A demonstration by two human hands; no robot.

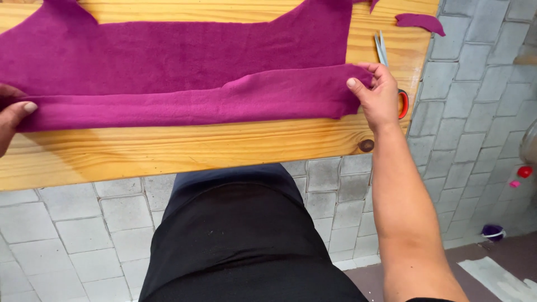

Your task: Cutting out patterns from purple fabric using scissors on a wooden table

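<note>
A large piece of magenta felt-like fabric (168,56) lies spread on a wooden table (168,151). Its near edge is folded over into a long strip (196,106) that runs from one hand to the other. My left hand (11,114) pinches the strip's left end at the frame's left edge. My right hand (377,95) grips the strip's right end, thumb on top. Scissors (386,56) with red-orange handles lie on the table just behind my right hand, blades pointing away from me.
A small magenta fabric scrap (419,22) rests at the table's far right corner. Grey paving tiles (475,112) cover the floor. A red object (524,171), a pink bit and a purple thing (493,231) lie on the floor at right, near a white sheet (498,277).
</note>
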